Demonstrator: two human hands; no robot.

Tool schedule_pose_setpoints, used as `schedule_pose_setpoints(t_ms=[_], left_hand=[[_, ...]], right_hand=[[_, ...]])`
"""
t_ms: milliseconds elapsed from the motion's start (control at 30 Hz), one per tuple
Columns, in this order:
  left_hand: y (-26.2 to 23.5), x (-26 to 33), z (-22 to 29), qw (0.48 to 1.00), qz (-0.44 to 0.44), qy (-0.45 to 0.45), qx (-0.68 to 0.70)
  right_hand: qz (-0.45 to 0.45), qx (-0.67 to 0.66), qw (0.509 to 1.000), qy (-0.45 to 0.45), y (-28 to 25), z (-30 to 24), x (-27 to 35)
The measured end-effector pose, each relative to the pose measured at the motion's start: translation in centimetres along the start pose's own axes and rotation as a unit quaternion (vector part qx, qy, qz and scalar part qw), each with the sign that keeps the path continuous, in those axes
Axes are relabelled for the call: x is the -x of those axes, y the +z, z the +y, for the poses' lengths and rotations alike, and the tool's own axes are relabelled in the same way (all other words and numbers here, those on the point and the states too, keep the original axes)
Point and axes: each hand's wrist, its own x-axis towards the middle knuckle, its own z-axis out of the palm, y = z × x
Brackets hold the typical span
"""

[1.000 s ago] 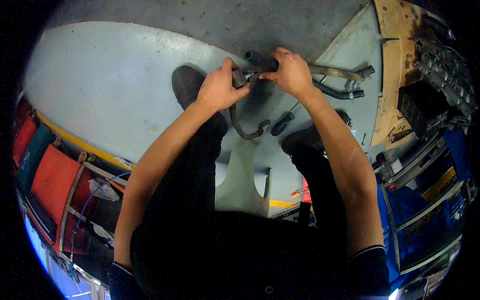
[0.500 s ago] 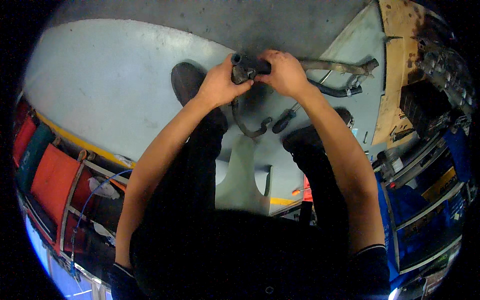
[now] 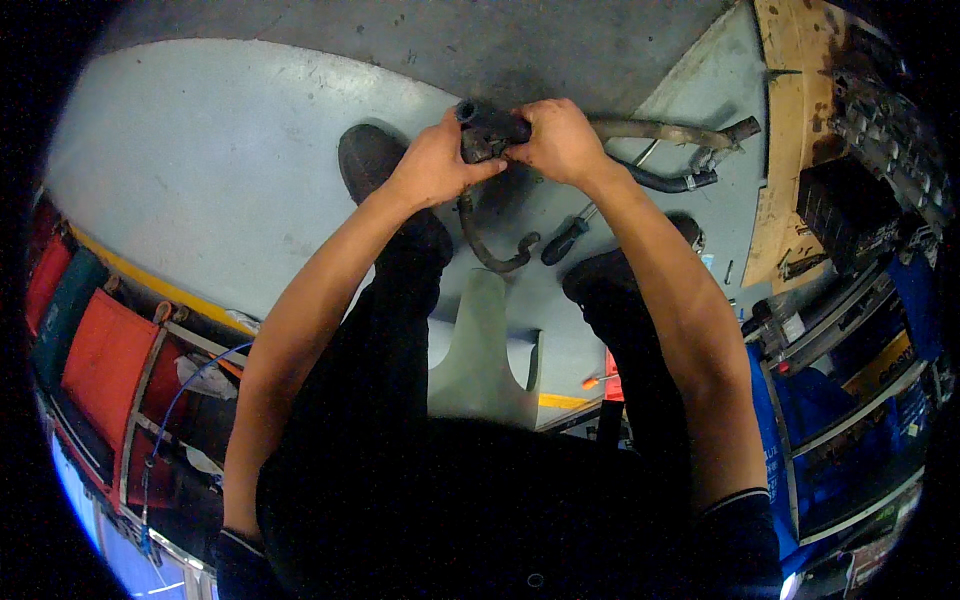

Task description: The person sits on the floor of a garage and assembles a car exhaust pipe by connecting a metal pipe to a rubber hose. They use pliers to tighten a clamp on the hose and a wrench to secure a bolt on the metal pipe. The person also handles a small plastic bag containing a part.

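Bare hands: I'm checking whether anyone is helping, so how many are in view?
2: the left hand, at the left side of the dark, tube-shaped part, and the right hand, at its right side. No others show.

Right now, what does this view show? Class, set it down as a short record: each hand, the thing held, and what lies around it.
left hand: gripping the left side of a dark hose part
right hand: gripping its right side
curved hose: below the left hand; join to the part unclear
screwdriver: on the floor, by the right shoe
beyond the right hand: brownish hose, black hose
far right: cardboard
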Motion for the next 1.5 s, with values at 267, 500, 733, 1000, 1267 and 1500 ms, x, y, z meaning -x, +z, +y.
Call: schedule_pose_setpoints(t_ms=[267, 500, 733, 1000, 1267, 1500], left_hand=[[1.2, 0.2, 0.3, 0.996, 0.082, 0.008, -0.03], [0.8, -0.4, -0.5, 0.995, 0.046, 0.038, 0.074], [2.3, -1.4, -3.7, 0.971, 0.009, 0.056, 0.234], [0.8, -0.1, -0.7, 0.984, -0.033, -0.04, 0.173], [1.2, -0.7, -2.4, 0.983, 0.012, 0.055, 0.174], [0.3, -1.4, -2.4, 0.992, 0.002, 0.055, 0.116]], right_hand=[[0.001, -0.007, 1.0, 0.007, -0.1, 0.0, -0.1], [0.032, -0.01, 0.999, 0.03, 0.0, -0.9, 0.7], [0.044, -0.008, 0.999, 0.009, 0.9, -0.3, 0.7], [-0.004, 0.014, 0.999, -0.035, 0.5, 0.4, 0.8], [-0.007, -0.012, 0.998, -0.056, -6.3, 0.3, 3.3], [-0.013, 0.064, 0.994, -0.089, -10.3, 1.8, 1.4]])
